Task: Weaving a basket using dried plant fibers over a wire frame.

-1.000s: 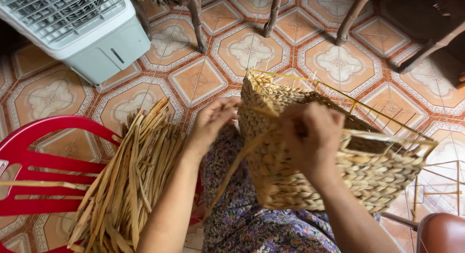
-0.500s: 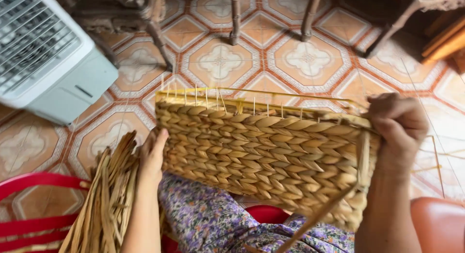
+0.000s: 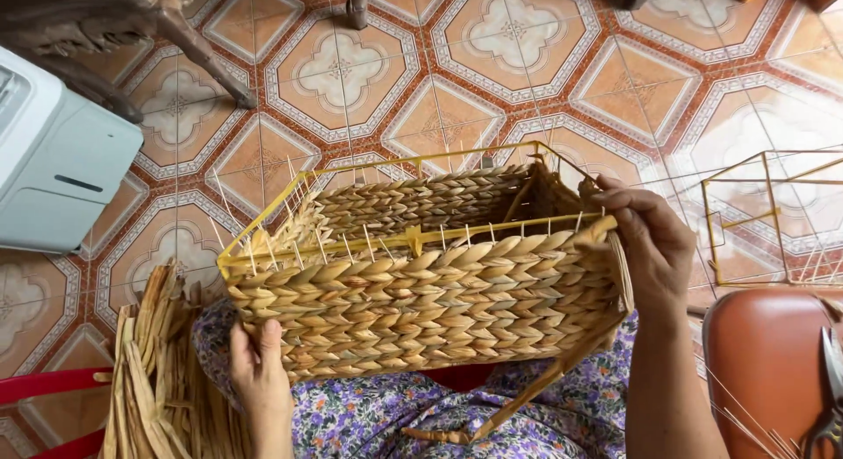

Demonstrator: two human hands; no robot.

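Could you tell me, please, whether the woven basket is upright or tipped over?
Upright. The basket has its yellow wire rim on top, opening upward, with both hands steadying it.

You look steeply down from your head camera, close over your lap, facing forward across the patterned tile floor (image 3: 492,72); the woven basket (image 3: 421,283) fills mid-frame, and this one view stands alone

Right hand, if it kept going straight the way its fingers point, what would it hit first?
The right hand points left along the basket rim, so it would probably meet the yellow wire frame first; depth is unclear.
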